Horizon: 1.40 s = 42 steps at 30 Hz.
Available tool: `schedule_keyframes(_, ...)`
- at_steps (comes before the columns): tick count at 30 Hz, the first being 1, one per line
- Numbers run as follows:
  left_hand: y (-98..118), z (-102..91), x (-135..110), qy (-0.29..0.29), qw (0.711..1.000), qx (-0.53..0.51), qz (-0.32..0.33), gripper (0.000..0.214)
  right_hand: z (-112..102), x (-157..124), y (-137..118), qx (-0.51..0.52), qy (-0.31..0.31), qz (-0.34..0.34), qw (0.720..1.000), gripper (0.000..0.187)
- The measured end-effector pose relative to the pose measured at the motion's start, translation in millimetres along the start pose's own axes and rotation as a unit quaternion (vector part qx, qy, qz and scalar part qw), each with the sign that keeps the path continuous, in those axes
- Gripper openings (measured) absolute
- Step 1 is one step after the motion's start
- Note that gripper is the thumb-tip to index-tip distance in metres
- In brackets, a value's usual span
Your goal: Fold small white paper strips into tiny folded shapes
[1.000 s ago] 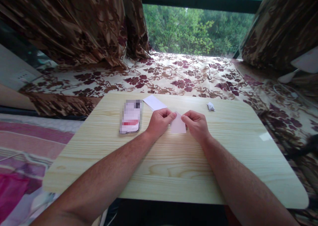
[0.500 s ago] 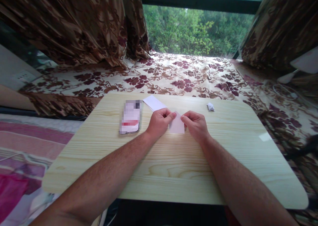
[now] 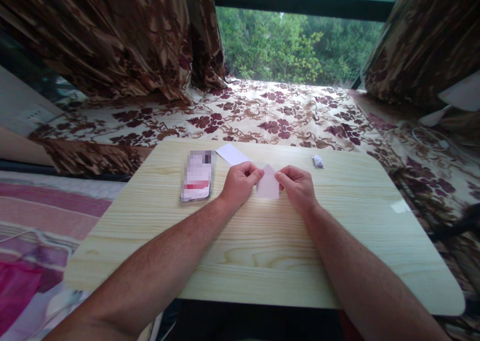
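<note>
A small piece of white paper [image 3: 267, 185], pointed at the top and straight along its lower edge, is held up over the table. My left hand [image 3: 241, 182] pinches its left edge between thumb and fingers. On the opposite edge, my right hand [image 3: 297, 185] grips it the same way, thumb on the near face. Behind my left hand lies a flat white sheet of paper [image 3: 231, 154], its near corner by the knuckles. A small folded white paper piece [image 3: 318, 161] rests on the table beyond my right hand.
A phone [image 3: 197, 176], partly blurred out, lies left of my left hand on the pale wooden table [image 3: 258, 261]. Past the table's far edge is a floral-covered ledge [image 3: 277, 116] below a window. A white lamp [image 3: 459, 93] stands at the far right.
The pointed top of the paper shows more clearly between my thumbs now. Both hands have shifted only slightly; everything else on the table stays put.
</note>
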State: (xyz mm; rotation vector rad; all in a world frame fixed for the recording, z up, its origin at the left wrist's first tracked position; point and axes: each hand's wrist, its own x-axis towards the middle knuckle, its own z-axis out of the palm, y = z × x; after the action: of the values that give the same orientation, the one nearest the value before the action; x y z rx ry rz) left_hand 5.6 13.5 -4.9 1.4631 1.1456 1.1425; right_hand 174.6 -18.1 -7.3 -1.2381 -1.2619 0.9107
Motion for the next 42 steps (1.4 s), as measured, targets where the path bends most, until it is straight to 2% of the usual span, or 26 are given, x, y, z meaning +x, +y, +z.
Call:
schedule_keyframes(7, 2.4, 0.8, -0.6, -0.015, 0.999, -0.034, -0.020, 0.027, 0.3, 0.0, 0.3, 0.006, 0.004, 0.005, 1.000, 0.020)
schedule_keyframes(15, -5.8, 2.3, 0.7, -0.044, 0.984, -0.166, -0.042, 0.039, -2.5, 2.6, 2.2, 0.046, 0.017, 0.013, 0.999, 0.019)
schedule_keyframes(20, -3.1, 0.8, -1.0, -0.069, 0.991, -0.108, -0.042, 0.037, -1.4, 2.1, 2.9, 0.050, 0.002, 0.009, 0.999, 0.020)
schedule_keyframes(23, -0.9, 0.4, -1.7, -0.060, 0.995, -0.077, -0.035, 0.033, -0.2, 1.0, 2.5, 0.052, -0.006, 0.005, 0.999, 0.020)
schedule_keyframes(32, -5.8, 0.9, 0.3, -0.041, 0.996, -0.080, -0.027, 0.027, 1.4, -0.4, -3.1, 0.044, -0.016, 0.012, 0.999, 0.018)
schedule_keyframes(36, -0.4, 0.6, -1.9, -0.057, 0.998, -0.035, -0.018, 0.028, 1.2, 0.0, -0.8, 0.058, -0.018, 0.018, 0.998, 0.012)
schedule_keyframes(42, 2.3, 2.6, -6.8, -0.115, 0.992, 0.044, 0.003, 0.031, 1.5, 0.7, 3.3, 0.042, -0.001, 0.001, 0.999, 0.014)
